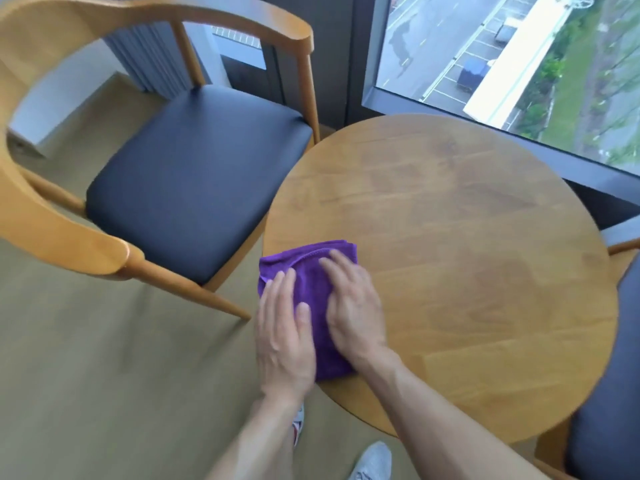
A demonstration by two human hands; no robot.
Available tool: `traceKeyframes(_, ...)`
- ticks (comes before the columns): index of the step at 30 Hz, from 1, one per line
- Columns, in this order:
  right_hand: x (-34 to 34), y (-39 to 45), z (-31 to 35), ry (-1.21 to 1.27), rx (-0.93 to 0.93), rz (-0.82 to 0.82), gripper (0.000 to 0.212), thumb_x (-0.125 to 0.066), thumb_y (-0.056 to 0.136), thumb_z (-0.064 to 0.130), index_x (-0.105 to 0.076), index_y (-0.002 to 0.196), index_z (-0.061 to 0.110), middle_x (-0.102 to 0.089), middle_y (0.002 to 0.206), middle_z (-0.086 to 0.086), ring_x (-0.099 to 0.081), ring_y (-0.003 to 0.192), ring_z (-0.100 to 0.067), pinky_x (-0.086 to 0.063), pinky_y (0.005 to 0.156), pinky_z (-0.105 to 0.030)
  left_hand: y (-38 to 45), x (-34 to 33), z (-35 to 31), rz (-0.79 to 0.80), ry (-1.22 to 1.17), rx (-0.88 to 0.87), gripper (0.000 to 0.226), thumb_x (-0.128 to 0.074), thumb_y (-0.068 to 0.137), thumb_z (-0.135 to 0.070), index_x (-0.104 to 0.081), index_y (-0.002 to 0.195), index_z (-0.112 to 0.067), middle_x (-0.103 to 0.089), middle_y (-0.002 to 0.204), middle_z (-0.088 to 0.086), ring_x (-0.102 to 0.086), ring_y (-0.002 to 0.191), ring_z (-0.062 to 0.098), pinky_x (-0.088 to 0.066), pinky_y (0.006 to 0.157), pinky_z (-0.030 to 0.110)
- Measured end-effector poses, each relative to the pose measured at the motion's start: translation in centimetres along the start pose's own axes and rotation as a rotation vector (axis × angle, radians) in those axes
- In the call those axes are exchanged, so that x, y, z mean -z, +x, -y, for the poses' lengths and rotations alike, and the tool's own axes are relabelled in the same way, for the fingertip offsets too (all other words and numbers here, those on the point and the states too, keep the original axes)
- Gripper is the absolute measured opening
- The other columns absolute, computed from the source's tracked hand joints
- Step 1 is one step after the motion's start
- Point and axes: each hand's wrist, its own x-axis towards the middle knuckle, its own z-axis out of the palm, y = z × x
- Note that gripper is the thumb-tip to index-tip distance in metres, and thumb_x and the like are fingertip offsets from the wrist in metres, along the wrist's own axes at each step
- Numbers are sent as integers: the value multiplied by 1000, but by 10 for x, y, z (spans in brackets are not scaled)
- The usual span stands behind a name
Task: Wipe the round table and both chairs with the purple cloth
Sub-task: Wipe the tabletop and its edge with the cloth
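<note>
Floor (104,375): olive-tan, plain.
Window (519,57): large, dark-framed, daylight; road, parked vehicles and greenery far below.
Curtain (152,57): grey, pleated, far left.
Wall (311,46): dark panel between the panes.

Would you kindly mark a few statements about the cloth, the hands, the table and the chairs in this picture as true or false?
1. Both hands lie flat on the purple cloth. True: the left hand and the right hand press on it with straight fingers.
2. The cloth lies on the chair seat. False: it lies at the near left edge of the round table.
3. The chair on the left has a dark seat and a wooden frame. True.
4. A cup stands on the table. False: only the cloth and the hands are on it.
5. The cloth is spread out in a single layer. False: it is folded.
</note>
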Motion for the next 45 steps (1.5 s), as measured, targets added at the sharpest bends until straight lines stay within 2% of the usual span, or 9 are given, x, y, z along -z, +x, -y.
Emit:
traceKeyframes(3,7,17,-20,-77,-129,-146,44,-47,92,6,-59,134,15,-51,145,-7,-48,125,-32,-41,103,-42,-21,-22,-5,130,392,19,74,-34,92,-61,-35,154,-21,-26,163,5,-18,152,27,-17,120,57)
traceKeyframes(8,-2,39,-23,-181,-142,-2,44,-43,99,24,-48,142,27,-39,154,-1,-38,135,-25,-35,104,-43,18,-29,5,140,539,86,91,-29,87,-73,-24,157,-15,-15,166,9,-9,153,31,-14,121,57)
traceKeyframes(13,-6,62,-17,-327,-164,27,45,-46,97,31,-47,142,30,-42,152,1,-44,128,-26,-37,96,-44,93,-23,17,130,374,275,100,-47,84,-73,-14,157,-13,-29,156,15,-40,135,37,-42,102,48)
traceKeyframes(16,-5,79,-16,-355,-172,14,42,-45,97,33,-49,139,28,-52,138,3,-50,116,-26,-39,89,-42,137,-23,20,160,348,324,98,-49,83,-75,-16,154,-17,-45,137,13,-51,122,36,-46,89,47)
traceKeyframes(21,-2,109,-9,-398,-150,-25,37,-45,97,31,-54,132,25,-61,116,4,-55,104,-25,-40,81,-41,208,-34,15,239,413,273,76,-46,82,-78,-36,128,-17,-55,119,11,-58,110,38,-44,81,46)
traceKeyframes(28,8,156,-17,-259,-193,-49,39,-48,94,17,-55,132,20,-62,106,-2,-58,99,-28,-47,80,-39,285,-66,5,297,416,160,69,-47,79,-81,-39,102,-16,-64,107,11,-61,104,37,-40,75,43)
traceKeyframes(34,22,189,-37,-115,-277,-91,32,-44,98,18,-54,128,20,-56,108,-4,-57,97,-31,-40,71,-35,336,-103,-16,352,453,-49,69,-44,75,-87,-43,101,-23,-65,108,6,-62,104,34,-35,72,38)
traceKeyframes(39,39,208,-56,-94,-360,-126,37,-45,99,19,-51,136,18,-54,118,-6,-54,109,-29,-43,82,-38,374,-141,-52,467,468,-214,73,-46,71,-88,-47,110,-26,-63,115,4,-60,110,33,-35,74,38)
traceKeyframes(45,69,225,-88,-88,-471,-205,35,-45,98,16,-52,132,17,-51,129,-5,-55,110,-32,-43,87,-39,395,-190,-108,609,551,-416,72,-50,79,-80,-46,123,-24,-57,126,6,-51,119,32,-36,94,48)
